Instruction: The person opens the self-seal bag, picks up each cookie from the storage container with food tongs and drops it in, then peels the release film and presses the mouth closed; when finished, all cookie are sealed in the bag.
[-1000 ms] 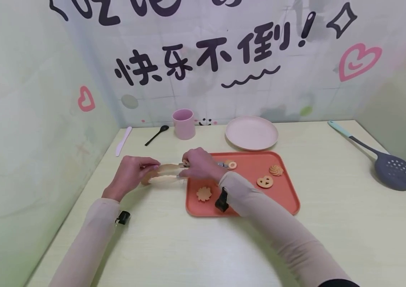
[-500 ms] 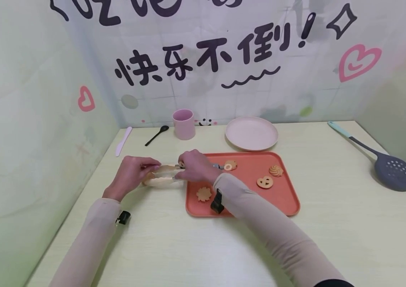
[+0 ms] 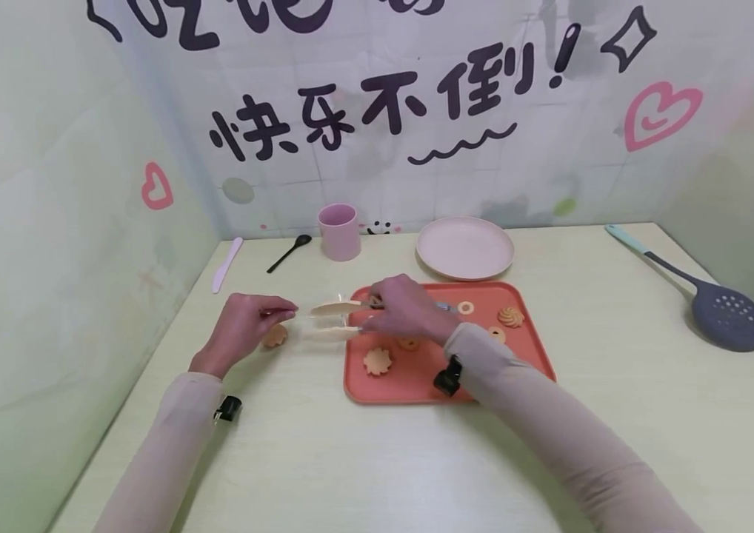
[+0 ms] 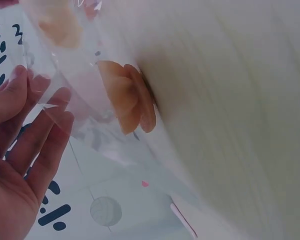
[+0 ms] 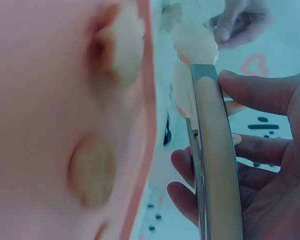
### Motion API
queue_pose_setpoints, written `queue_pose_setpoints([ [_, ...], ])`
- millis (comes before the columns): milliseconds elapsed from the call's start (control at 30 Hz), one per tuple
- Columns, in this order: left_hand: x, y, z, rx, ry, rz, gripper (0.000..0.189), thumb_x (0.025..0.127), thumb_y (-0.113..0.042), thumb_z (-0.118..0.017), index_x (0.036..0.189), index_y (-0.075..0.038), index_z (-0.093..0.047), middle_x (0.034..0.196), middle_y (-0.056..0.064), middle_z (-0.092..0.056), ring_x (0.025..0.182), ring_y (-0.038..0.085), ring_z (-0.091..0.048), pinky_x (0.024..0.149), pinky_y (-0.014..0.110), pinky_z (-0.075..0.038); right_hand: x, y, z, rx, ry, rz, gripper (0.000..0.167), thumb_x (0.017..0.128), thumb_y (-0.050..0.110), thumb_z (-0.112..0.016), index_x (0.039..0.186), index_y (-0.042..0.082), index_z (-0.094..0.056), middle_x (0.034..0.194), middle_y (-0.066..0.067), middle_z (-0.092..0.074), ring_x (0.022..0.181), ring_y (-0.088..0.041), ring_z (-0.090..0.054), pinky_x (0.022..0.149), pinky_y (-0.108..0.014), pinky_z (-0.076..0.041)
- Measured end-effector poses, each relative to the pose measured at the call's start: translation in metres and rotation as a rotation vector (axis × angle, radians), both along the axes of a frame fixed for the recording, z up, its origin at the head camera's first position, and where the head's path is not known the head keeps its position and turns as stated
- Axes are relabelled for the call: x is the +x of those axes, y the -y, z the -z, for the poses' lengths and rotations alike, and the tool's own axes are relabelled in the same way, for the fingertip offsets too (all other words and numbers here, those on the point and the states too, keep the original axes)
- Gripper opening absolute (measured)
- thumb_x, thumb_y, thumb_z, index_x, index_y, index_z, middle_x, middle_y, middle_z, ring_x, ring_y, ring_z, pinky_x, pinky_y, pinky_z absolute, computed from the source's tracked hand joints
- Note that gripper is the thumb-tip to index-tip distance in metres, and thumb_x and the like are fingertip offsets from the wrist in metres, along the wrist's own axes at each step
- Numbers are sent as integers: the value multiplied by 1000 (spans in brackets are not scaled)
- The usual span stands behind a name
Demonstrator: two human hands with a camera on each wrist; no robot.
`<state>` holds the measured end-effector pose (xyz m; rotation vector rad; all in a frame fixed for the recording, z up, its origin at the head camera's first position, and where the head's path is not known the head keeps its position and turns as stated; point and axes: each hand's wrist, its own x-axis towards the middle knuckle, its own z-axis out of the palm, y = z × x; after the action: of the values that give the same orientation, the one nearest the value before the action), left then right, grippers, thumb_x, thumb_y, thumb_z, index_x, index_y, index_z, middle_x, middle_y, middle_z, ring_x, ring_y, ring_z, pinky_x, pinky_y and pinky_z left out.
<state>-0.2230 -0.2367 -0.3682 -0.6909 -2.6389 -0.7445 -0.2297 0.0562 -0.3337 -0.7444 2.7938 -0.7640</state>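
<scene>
My left hand (image 3: pixel 237 333) pinches the edge of a clear plastic bag (image 4: pixel 85 120), with thumb and fingertips at its rim in the left wrist view. Brown flower-shaped cookies (image 4: pixel 122 95) show low in the bag; in the head view a cookie (image 3: pixel 275 337) appears just below my left fingers. My right hand (image 3: pixel 410 307) grips a pair of tongs (image 5: pixel 217 160) with metal edges and pale wooden-looking arms. The arms of the tongs stand apart, their pale scalloped ends towards the bag. Whether those ends are still inside the bag I cannot tell.
An orange-red tray (image 3: pixel 355 386) under my right hand bears several cookies, among them a flower-shaped cookie (image 3: pixel 378 362) and a swirled cookie (image 3: pixel 511 317). Behind stand a pink plate (image 3: pixel 466 248) and a mug (image 3: pixel 340 233). A slotted turner (image 3: pixel 730 318) lies far right.
My right hand has moved right with the tongs, drawing their ends away from my left fingers. The cookie below my left hand shows more plainly. My left hand has barely moved.
</scene>
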Motion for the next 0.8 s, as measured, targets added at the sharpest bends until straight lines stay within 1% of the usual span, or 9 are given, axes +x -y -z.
queue_pose_setpoints([
  [33,0,0,0,4,-2,3,14,83,-6,-80,97,-7,-81,92,7,-80,82,21,-77,74,37,-63,3,-8,-1,10,-4,5,33,86,36,-79,76,10,-61,60,2,-41,57,-12,-38,55,-23,-32],
  [133,1,0,0,12,-9,8,14,83,-5,-80,97,-6,-81,92,8,-80,82,22,-78,74,38,-63,14,-31,-3,36,-35,25,27,84,36,-80,87,12,-68,66,2,-53,59,-12,-45,56,-24,-37],
  [200,0,0,0,18,-9,11,14,83,-4,-80,97,-6,-81,92,8,-80,83,22,-77,74,38,-63,22,-45,-5,48,-74,28,27,84,36,-80,91,12,-69,70,3,-55,61,-12,-45,57,-25,-38],
  [267,0,0,-1,19,-5,12,14,83,-4,-80,97,-6,-81,92,8,-80,83,23,-77,75,38,-63,31,-59,-5,49,-123,23,26,83,33,-81,90,12,-68,70,3,-53,62,-12,-43,57,-25,-36],
  [333,-1,-1,-1,21,5,12,15,83,-4,-80,97,-6,-81,92,8,-80,84,23,-77,75,38,-63,39,-71,-4,43,-175,11,25,83,30,-82,85,11,-66,69,2,-51,62,-12,-41,58,-25,-34],
  [467,0,-1,-2,20,32,5,15,84,-5,-80,99,-5,-81,94,8,-80,85,23,-77,76,39,-63,54,-89,-1,33,-267,-23,26,80,25,-84,93,6,-71,80,-2,-67,70,-14,-55,65,-29,-47],
  [567,1,-1,-1,22,32,-1,15,83,-4,-80,98,-5,-81,93,9,-80,85,24,-78,76,39,-63,61,-96,4,34,-282,-35,35,79,25,-85,105,4,-74,97,-7,-75,84,-20,-67,76,-37,-57],
  [667,3,0,0,24,34,0,15,83,-4,-80,98,-5,-81,94,9,-80,85,23,-77,76,38,-63,66,-99,8,46,-268,-35,37,79,26,-86,107,4,-74,101,-8,-75,88,-22,-68,79,-40,-58],
  [800,4,1,1,26,51,1,16,84,-5,-80,99,-5,-80,95,9,-80,86,23,-77,77,37,-63,70,-101,11,52,-263,-39,37,80,26,-85,108,5,-73,100,-6,-74,87,-21,-66,78,-40,-58],
])
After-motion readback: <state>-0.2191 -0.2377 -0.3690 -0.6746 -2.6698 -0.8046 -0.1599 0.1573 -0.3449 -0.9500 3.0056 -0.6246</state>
